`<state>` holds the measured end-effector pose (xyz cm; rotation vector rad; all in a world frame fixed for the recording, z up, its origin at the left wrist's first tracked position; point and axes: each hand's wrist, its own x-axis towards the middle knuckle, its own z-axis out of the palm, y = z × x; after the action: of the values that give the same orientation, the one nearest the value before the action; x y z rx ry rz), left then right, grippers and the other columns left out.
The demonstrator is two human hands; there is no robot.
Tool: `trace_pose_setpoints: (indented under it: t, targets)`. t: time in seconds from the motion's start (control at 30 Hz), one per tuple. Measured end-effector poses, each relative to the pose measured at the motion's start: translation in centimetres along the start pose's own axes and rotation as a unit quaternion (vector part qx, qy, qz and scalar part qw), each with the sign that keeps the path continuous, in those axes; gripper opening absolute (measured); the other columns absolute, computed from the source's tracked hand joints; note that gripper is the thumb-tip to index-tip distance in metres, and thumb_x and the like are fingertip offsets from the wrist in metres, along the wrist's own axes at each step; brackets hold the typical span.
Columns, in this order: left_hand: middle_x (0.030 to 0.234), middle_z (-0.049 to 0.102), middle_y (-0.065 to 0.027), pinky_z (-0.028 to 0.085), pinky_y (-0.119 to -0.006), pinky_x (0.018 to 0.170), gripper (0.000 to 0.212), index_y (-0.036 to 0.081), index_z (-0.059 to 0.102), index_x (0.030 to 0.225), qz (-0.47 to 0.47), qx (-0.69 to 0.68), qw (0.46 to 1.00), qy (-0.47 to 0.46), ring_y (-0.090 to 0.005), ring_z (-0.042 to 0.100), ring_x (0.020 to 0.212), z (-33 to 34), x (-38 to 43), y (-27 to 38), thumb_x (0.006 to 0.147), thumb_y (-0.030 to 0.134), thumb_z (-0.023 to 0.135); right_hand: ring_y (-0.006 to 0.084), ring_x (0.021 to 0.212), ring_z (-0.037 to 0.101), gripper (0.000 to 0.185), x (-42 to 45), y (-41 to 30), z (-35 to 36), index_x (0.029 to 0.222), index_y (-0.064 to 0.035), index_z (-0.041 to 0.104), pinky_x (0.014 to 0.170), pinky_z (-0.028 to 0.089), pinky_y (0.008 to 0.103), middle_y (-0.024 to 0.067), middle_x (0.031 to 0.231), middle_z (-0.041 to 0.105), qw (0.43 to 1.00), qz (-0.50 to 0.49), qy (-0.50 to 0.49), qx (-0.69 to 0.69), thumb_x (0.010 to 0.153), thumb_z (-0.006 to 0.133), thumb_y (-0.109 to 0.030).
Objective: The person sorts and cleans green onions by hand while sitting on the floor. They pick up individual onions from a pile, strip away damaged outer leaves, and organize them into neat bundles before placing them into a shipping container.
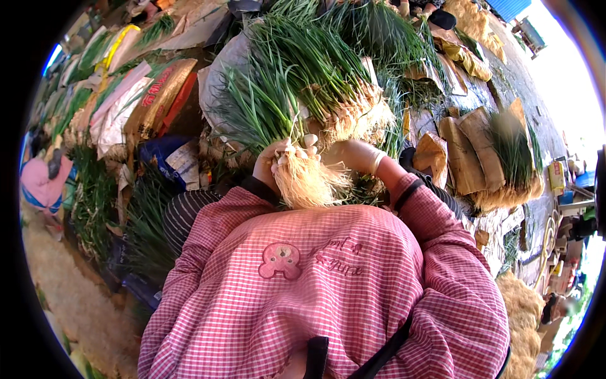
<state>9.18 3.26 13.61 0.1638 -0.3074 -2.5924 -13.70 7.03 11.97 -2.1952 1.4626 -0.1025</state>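
Note:
My left hand (271, 163) is closed around a bunch of green-leaved allium plants (303, 175), just above their pale bulbs and long straw-coloured roots. The leaves of that bunch fan up and away from me. My right hand (354, 155), in a pale thin glove, is beside the roots at the right; its fingertips are partly hidden, and whether it grips anything cannot be told. Just beyond both hands lies a larger pile of the same plants (326, 80), leaves pointing away and bulbs and roots (362, 113) towards me, partly on a pale sheet (232, 61).
Cardboard pieces (480, 142) and a rooted bundle (513, 151) lie at the right. Printed sacking (154, 97), a blue bag (163, 154) and more green plants (92, 199) are at the left. Other people are partly visible at the far left and top edge.

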Motion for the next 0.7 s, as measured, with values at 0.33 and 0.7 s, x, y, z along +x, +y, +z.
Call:
trace_pose_setpoints:
  t: [0.33,0.7]
  targets:
    - [0.083,0.051,-0.0056,0.038,-0.036,0.084,0.039,0.003,0.044,0.112,0.006,-0.034,0.999,-0.039,-0.0182,0.051,0.079,-0.2,0.4,0.3,0.082,0.027,0.047,0.0222,0.090,0.058,0.044,6.1,3.8,-6.6,0.113,-0.0096,0.051,0.075,0.046,0.0348,0.0105,0.099,0.059,0.885,0.456,0.020,-0.090,0.082,0.049,-0.040]
    - [0.089,0.059,-0.0132,0.042,-0.041,0.084,0.030,0.002,0.054,0.098,0.060,0.013,0.998,0.024,-0.0286,0.054,0.092,1.2,0.4,0.6,0.078,0.024,0.051,0.0183,0.061,0.056,0.030,2.5,1.8,-6.9,0.090,-0.0020,0.056,0.059,0.046,0.0298,0.0118,0.073,0.060,0.902,0.241,0.326,0.144,0.088,0.041,-0.028]
